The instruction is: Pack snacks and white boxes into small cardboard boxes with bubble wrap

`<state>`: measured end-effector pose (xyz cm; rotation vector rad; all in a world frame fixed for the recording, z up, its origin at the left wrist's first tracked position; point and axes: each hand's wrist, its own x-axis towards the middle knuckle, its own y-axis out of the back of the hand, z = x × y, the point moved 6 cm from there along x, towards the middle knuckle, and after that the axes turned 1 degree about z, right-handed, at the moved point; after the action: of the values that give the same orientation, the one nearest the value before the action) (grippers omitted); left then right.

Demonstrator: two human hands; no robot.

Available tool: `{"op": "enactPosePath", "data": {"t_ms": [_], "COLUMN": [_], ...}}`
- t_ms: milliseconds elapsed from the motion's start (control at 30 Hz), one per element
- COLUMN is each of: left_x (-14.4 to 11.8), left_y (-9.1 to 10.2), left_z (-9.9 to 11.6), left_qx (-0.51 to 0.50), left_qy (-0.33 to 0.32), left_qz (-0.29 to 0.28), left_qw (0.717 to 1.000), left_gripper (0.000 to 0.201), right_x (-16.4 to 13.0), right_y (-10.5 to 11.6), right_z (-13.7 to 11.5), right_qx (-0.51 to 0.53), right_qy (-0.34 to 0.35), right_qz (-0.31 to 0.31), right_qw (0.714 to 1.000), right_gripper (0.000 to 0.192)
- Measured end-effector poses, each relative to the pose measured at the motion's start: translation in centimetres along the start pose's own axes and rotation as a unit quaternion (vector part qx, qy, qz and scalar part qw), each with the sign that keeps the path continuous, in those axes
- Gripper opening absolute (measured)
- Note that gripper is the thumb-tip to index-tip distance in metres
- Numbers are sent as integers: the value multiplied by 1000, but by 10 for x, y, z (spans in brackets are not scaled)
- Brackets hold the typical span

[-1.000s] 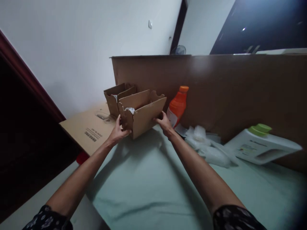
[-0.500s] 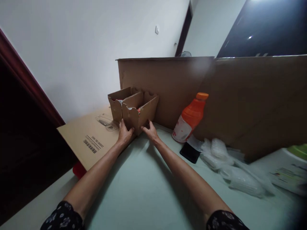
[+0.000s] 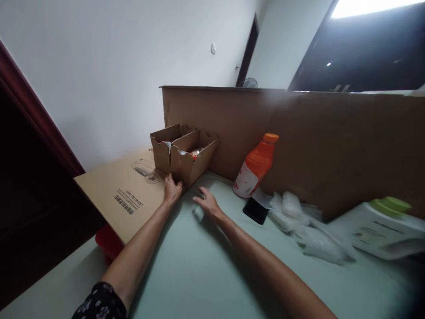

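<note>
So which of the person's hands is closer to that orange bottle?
The right hand, flat on the green surface, lies nearer the orange bottle; the left hand touches the cardboard box.

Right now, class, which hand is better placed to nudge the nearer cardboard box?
Probably the left hand: it rests against the near corner of the cardboard box. The right hand lies open on the green surface, apart from the box.

Dim interior. Bright overexposed patch top right. Wall (image 3: 99,66) evenly lit; left edge nearly black. Soft arm shadows on table (image 3: 206,270). Wide-angle bending at edges, lower right corner vignetted. Right hand (image 3: 207,203) slightly motion-blurred.
</note>
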<state>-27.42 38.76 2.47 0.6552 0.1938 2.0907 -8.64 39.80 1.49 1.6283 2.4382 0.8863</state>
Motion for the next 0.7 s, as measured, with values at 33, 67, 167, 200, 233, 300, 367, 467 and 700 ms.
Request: {"op": "enactPosePath", "data": {"t_ms": [33, 67, 167, 200, 233, 300, 367, 467, 700], "left_x": [-5, -13, -53, -72, -94, -140, -188, -259, -360], "left_y": [0, 0, -7, -10, -14, -24, -37, -58, -111], "left_z": [3, 7, 22, 27, 33, 46, 62, 88, 133], "left_qx": [6, 11, 23, 26, 29, 35, 67, 150, 168], "left_qy": [5, 7, -7, -16, -26, -50, -100, -207, -387], "left_qz": [-3, -9, -45, -63, -84, -135, -206, -307, -376], "left_qw": [1000, 1000, 999, 998, 996, 989, 971, 917, 825], "left_gripper": [73, 75, 79, 79, 77, 70, 61, 53, 46], "right_x": [-27, -56, -144, -170, -194, -235, -269, -321, -436], "right_y": [2, 6, 19, 23, 28, 41, 57, 77, 112], "right_z": [-2, -4, -14, -19, -24, -32, -39, -50, -60], "right_qx": [-21, -39, -108, -138, -166, -201, -202, -196, -218], "right_qy": [3, 6, 35, 50, 64, 75, 57, 12, 30], "right_qz": [-12, -21, -58, -73, -88, -96, -76, -60, -63], "right_qw": [1000, 999, 992, 986, 980, 972, 975, 979, 974], "right_gripper": [46, 41, 38, 40, 42, 44, 44, 43, 35]}}
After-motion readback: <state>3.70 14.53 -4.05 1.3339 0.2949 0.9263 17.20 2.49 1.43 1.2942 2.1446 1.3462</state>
